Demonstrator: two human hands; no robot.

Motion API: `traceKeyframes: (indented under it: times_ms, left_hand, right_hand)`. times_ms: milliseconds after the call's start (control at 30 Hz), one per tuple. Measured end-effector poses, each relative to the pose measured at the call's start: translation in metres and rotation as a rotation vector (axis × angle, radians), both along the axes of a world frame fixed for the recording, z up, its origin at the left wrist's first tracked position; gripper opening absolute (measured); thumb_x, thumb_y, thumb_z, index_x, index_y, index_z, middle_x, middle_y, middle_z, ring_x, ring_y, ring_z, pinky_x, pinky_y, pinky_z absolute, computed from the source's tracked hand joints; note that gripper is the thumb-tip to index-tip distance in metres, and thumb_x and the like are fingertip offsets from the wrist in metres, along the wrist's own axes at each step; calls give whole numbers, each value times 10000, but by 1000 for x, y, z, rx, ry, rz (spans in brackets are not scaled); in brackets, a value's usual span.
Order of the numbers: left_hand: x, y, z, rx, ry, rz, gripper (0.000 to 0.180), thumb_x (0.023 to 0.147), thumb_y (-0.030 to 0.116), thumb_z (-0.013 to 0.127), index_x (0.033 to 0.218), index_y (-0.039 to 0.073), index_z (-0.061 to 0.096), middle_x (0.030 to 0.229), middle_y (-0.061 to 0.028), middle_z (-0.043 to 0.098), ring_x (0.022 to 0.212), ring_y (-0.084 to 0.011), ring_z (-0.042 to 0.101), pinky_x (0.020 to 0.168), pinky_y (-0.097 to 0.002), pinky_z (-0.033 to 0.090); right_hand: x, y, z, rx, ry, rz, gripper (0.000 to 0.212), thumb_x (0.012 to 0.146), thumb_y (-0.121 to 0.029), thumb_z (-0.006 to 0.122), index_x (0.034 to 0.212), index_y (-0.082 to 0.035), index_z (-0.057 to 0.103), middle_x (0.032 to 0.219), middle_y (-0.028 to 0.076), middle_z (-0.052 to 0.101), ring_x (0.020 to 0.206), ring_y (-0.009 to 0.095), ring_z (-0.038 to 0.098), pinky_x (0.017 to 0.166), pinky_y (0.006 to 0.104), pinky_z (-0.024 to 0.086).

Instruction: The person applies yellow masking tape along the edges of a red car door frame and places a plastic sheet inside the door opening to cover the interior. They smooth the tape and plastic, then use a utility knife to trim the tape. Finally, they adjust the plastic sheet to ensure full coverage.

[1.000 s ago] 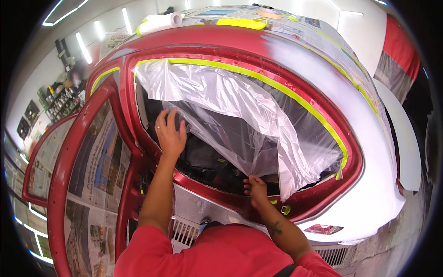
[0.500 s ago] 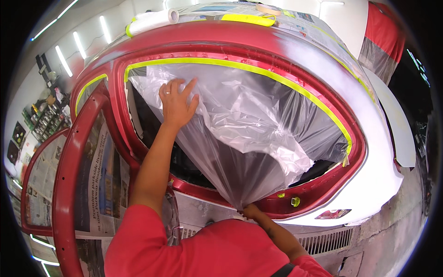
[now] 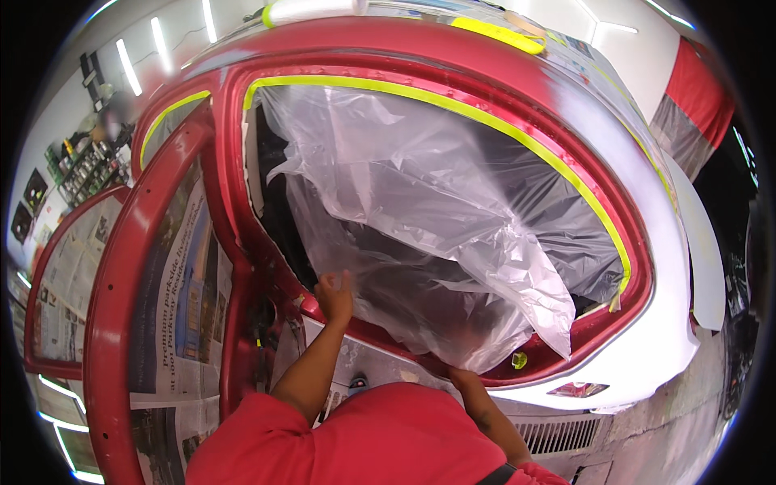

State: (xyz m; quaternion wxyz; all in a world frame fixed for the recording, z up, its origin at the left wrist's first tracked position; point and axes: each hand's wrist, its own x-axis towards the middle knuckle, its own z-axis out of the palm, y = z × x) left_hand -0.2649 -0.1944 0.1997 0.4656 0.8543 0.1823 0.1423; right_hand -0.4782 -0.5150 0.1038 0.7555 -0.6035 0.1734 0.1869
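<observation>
A translucent plastic sheet (image 3: 412, 194) hangs, wrinkled, across a red car's door opening. Bright yellow-green tape (image 3: 453, 100) runs along its top and right border. My left hand (image 3: 334, 297) is at the lower left of the opening, its fingers closed on the sheet's edge. Down at the sill, my right hand (image 3: 467, 380) grips the sheet's bottom edge, most of its fingers hidden under the film. A loose, crumpled flap of the sheet drops over the sill to the right of that hand. Dark gaps show at the opening's left side.
A red car door (image 3: 113, 291), papered with newspaper (image 3: 182, 299), stands open on the left. On the roof lie a white film roll (image 3: 315, 10) and a yellow-green piece (image 3: 497, 35). A floor grate (image 3: 562, 435) lies below right; shelves of cans (image 3: 89, 174) stand far left.
My left hand has come down from the upper part of the sheet to the lower left edge. The gathered bottom has spread out wider, and my right hand has shifted slightly right.
</observation>
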Motion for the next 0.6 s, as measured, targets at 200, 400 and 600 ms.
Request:
traceKeyframes:
  times_ms: [200,400,600]
  left_hand:
    - [44,-2,62,-1360,310,-429,1155,851,920,558,1628,91,356,1651,-154,437,1470,-337,489,1215,-540,379]
    - [46,-62,120,-1466,76,-1000,919,919,760,638,1527,81,523,1466,-103,629,1385,-298,564,1199,-511,414]
    - [19,-26,79,-1748,249,-893,476,1111,343,560,1458,18,571,1426,-156,657,1336,-323,610,1173,-508,447]
  right_hand:
    - [25,-1,179,663,-543,-233,646,1026,-282,689,1582,-69,438,1563,99,520,1424,311,503,1215,499,387]
    - [51,53,67,520,-120,-301,447,1101,-153,534,1543,-99,489,1509,123,574,1395,303,548,1174,499,474]
    - [39,69,-13,163,244,-313,469,1096,-149,492,1546,-19,471,1485,134,593,1351,280,591,1159,444,495]
